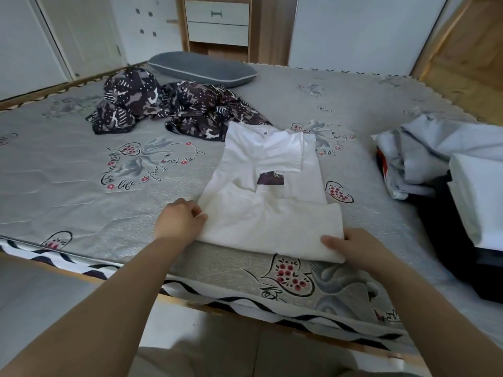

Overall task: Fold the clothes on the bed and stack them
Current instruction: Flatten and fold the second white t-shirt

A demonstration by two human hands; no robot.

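Here, two hands grip the near end of a half-folded white shirt at the bed's front edge.

The left hand (181, 219) pinches the left corner of the white shirt (268, 202); the right hand (351, 247) curls over its right corner. The shirt lies on the grey printed mattress (81, 170), sleeves folded inward. Behind it sits a crumpled dark patterned garment (168, 104), then a grey pillow (201, 68). Pale folded clothes (441, 148) lie at right.

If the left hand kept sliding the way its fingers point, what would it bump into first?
The left hand points right, along the near hem of the white shirt it already pinches. Going on across that fold, it would probably meet the right hand at the other corner.
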